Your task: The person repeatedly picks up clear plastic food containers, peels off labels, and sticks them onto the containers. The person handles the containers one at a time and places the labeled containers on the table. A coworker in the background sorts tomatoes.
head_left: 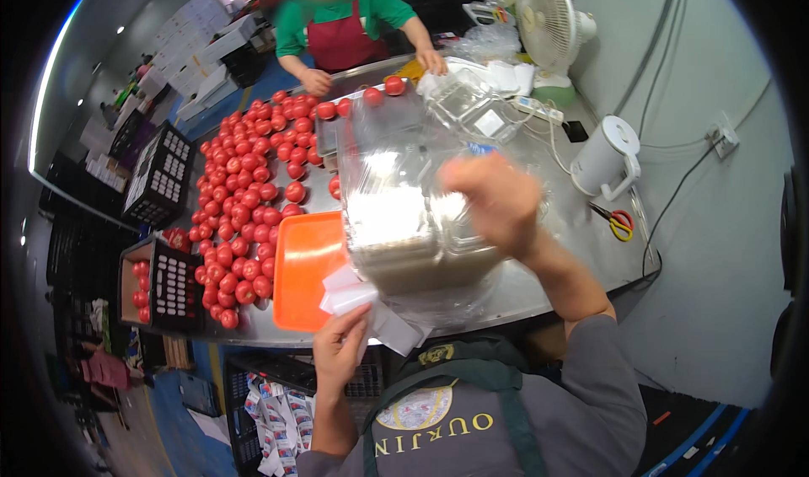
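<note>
So the left hand (337,346) is down at the near edge of the bench (581,266), its fingers (354,315) pinched together on some white paper slips (350,294). The slips fan out both ways from the grip, one side over the corner of an orange tray (305,266), the other by the base of a tall stack of clear plastic containers (392,216).

The right hand (497,199) is up at the right side of that stack, fingers curled in. It's a big motion smear though, so I honestly can't tell if it has hold of a container or nothing at all.

Left of the orange tray there's a huge spread of red tomatoes (244,199) loose on the bench, with a few more up by a grey tray (326,140). A black crate (177,287) off the bench's left end has some in it too.

Across the way a co-worker (345,39) in green sleeves and a dark red apron has both hands at the far edge. Over on the right: a white kettle (600,161), yellow-and-red handled scissors (622,226) just below it, and a fan (543,22) further back.
</note>
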### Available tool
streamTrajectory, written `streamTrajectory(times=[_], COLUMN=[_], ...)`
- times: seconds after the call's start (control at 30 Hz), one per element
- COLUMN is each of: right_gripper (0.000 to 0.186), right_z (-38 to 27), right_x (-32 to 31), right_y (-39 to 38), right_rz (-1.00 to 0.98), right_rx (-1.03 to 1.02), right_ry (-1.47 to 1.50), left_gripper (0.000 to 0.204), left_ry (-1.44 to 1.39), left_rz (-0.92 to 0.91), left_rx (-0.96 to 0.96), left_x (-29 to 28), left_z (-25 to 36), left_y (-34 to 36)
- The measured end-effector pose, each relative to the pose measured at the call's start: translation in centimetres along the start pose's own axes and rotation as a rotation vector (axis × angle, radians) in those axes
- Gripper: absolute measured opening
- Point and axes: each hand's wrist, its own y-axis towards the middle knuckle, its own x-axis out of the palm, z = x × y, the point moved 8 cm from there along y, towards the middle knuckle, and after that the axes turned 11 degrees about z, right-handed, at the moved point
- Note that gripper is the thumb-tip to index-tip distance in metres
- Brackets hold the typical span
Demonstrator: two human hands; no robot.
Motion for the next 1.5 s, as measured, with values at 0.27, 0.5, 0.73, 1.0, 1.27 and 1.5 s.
streamTrajectory(times=[0.27,0.5,0.73,1.0,1.27,1.5], right_gripper=[0.014,0.013,0.020,0.028,0.024,0.019], right_z=[34.2,39.1,35.5,-8.1,-10.4,-11.4], right_x=[-19.4,-14.6,-19.0,5.6,18.1,20.0], right_y=[-18.4,-39.3,-25.2,-8.7,-16.0,-16.4], right_rz=[0.482,0.174,0.371,-0.187,-0.168,-0.128], right_rx=[1.541,2.007,0.798,0.402,1.229,1.240], right_ry=[0.301,0.298,-0.497,0.687,1.105,1.031], left_gripper=[0.037,0.028,0.053,0.057,0.052,0.039], left_ry=[0.034,0.003,0.089,-0.551,-0.580,-0.297], left_rz=[0.187,0.231,0.177,0.146,0.201,0.035], left_rx=[0.041,-0.072,-0.003,-0.259,-0.139,-0.165], left_x=[-0.4,-1.3,-2.2,-4.5,-8.0,-10.3], left_z=[0.8,1.3,3.2,1.8,2.0,1.4], left_y=[-0.7,-1.6,0.8,2.3,3.0,2.1])
